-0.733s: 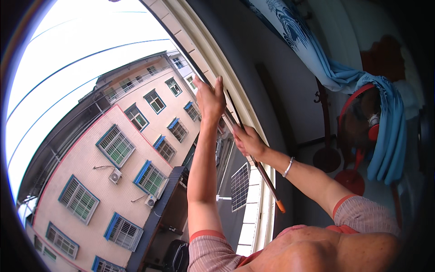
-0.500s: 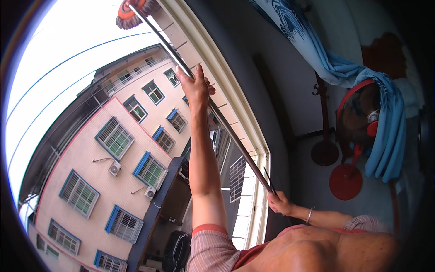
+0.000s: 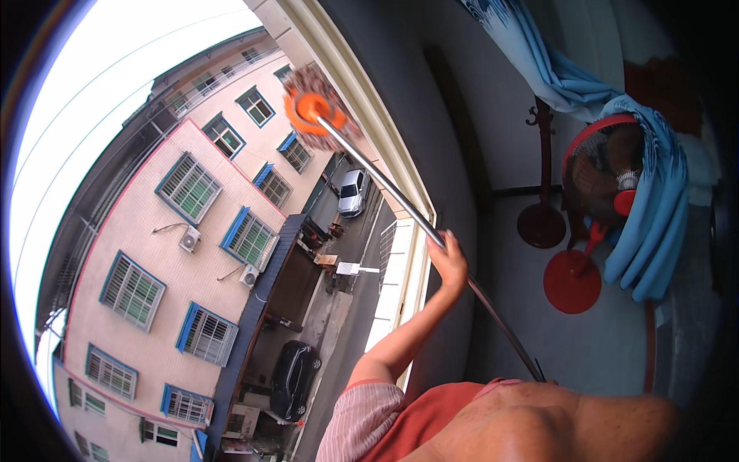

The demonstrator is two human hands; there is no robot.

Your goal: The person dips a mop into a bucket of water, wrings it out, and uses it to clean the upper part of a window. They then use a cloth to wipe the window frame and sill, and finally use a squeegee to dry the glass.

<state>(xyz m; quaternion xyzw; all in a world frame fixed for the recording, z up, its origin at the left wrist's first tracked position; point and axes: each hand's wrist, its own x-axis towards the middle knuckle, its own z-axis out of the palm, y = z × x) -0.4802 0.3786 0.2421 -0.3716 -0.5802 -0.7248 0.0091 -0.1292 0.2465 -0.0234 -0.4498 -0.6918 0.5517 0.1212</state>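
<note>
A mop with a long metal pole point(image 3: 377, 175) slants across the window opening. Its round orange head point(image 3: 309, 110), fringed with grey-brown strands, is outside against the wall beside the window frame point(image 3: 412, 208). Around the middle of the pole my left hand point(image 3: 450, 262) is closed, just at the inner side of the frame. The pole's lower end runs back into the room toward my chest. My right hand does not show; it lies out of sight near that lower end.
Indoors to the right stand a red floor fan point(image 3: 604, 173) draped with a blue curtain point(image 3: 654, 204), and a dark coat stand point(image 3: 543, 223). Outside, far below, are a street with a silver car point(image 3: 353, 192) and a black car point(image 3: 294, 379), facing a tiled building point(image 3: 138, 231).
The mop has been drawn inward: its head came down and right, closer to the frame. My left hand moved back toward the room with the pole, and my right hand left the view.
</note>
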